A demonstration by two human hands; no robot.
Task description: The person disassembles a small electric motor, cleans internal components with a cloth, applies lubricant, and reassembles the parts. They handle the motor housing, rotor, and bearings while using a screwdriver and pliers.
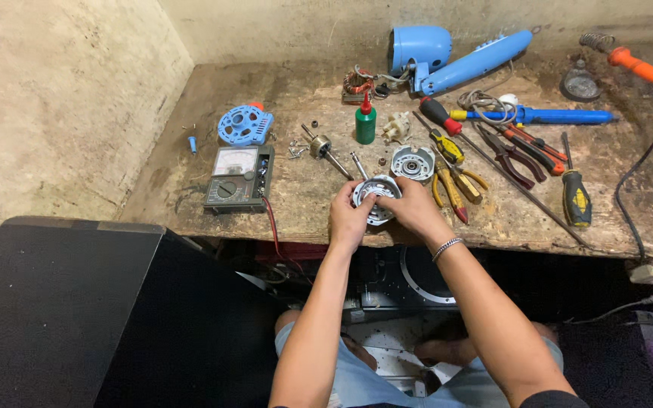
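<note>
At frame centre, above the desk (304, 198) edge, a round metal motor housing (376, 198) is gripped by both the left hand (349, 217) and right hand (413, 209); it is apparently being worked apart, calling for careful prying next.

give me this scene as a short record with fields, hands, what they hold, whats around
setting: worn wooden workbench against a wall
left hand: left hand grips the left side of a round metal motor housing
right hand: right hand grips its right side, bracelet on the wrist
near the hands: second round metal housing, yellow-handled pliers
left of bench: analog multimeter, blue plastic grille
back of bench: green bottle, blue fan body, soldering iron
</note>
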